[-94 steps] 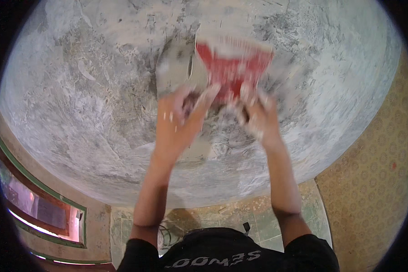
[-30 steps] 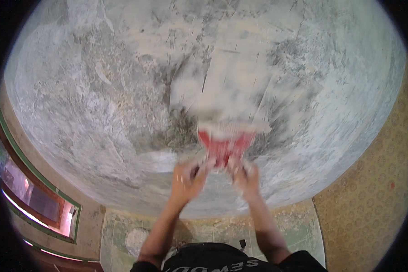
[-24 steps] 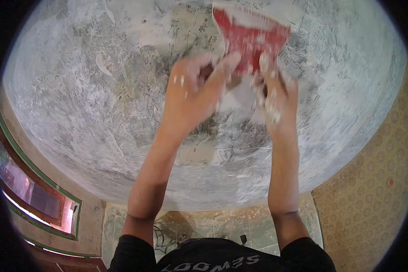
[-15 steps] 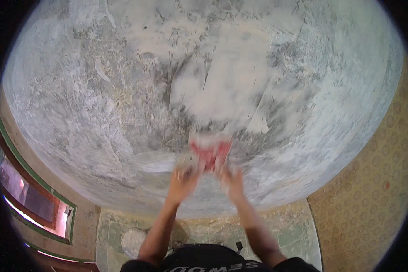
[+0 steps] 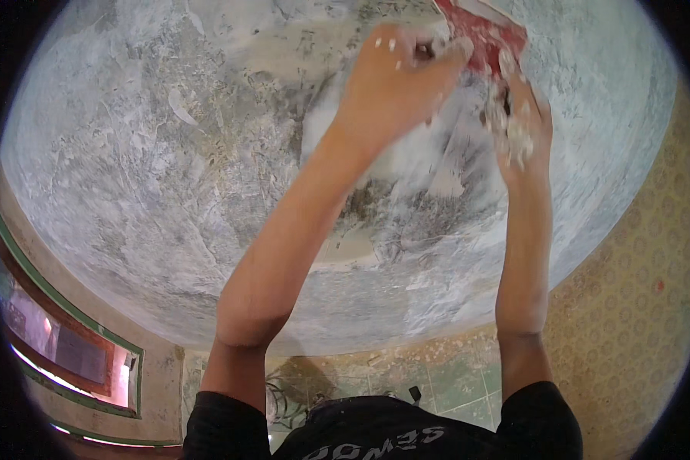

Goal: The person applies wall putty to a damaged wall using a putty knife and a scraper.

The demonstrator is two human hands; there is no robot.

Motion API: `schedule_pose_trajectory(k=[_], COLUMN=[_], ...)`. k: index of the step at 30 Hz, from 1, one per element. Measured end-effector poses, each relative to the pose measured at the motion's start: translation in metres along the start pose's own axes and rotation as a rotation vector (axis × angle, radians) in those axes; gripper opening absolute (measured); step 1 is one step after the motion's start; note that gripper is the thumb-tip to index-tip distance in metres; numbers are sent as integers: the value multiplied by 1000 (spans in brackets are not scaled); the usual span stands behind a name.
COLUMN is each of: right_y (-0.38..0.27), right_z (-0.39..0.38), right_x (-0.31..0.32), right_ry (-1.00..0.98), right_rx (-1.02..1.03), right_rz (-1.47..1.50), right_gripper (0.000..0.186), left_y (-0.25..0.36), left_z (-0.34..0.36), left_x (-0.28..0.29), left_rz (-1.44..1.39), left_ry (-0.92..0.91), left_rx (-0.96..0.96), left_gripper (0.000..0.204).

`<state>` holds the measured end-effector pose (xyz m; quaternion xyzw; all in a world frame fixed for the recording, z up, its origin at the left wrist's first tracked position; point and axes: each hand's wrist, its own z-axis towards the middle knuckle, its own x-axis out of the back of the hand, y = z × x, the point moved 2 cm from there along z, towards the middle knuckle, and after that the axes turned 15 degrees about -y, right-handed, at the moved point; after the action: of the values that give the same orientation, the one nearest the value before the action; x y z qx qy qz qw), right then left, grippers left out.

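A flat red plastic putty spreader (image 5: 487, 38), streaked with white, is against the upper part of the plastered wall (image 5: 207, 153). My left hand (image 5: 399, 80) is closed on its left corner, fingers curled and dabbed with white putty. My right hand (image 5: 523, 126) grips its lower right side, with thick wet putty smeared over the fingers and palm. Both arms stretch up and forward. The spreader's top edge runs close to the picture's upper rim. Pale, smooth putty covers patches of the grey wall behind and below my hands.
To the lower left is a window (image 5: 73, 349) with a green and brown frame. On the right stands a patterned yellowish wall (image 5: 629, 307). Green, putty-spotted floor tiles (image 5: 460, 376) lie below, with a shadow near my body.
Both hands and the red spreader have moved from low on the wall up and to the right. My arms are now stretched farther out.
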<state>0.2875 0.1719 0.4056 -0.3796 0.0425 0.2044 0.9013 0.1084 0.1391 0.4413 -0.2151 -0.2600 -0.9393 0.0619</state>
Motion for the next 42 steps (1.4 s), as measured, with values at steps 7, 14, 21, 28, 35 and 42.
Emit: schedule_pose_trajectory(k=[7,14,21,28,35,42], right_y=[204,198,27,91,241,79], right_z=[-173,-329,-66,-67,-351,-172], right_x=[109,37,70,114,125,151], right_ry=[-276,-289,-84,234,-109,-113], right_rx=[-309,-877,-148,-390,-940,-464], right_rz=[-435,184,-424,439,173,49], right_gripper=[54,60,32,24,46,34], left_y=[-114,-72,-14,-71,-115,-36], left_z=[-150,-291,-37,-22,-295,-108], left_x=[-94,-106,-88,-125,-203,-184], left_rz=[459,-94,-91,115,392,12], left_ry=[-87,-244,-95,-145,-170,-149], left_rx=[-2,931,386,426,656,603], left_gripper=[18,40,42,43,34,36])
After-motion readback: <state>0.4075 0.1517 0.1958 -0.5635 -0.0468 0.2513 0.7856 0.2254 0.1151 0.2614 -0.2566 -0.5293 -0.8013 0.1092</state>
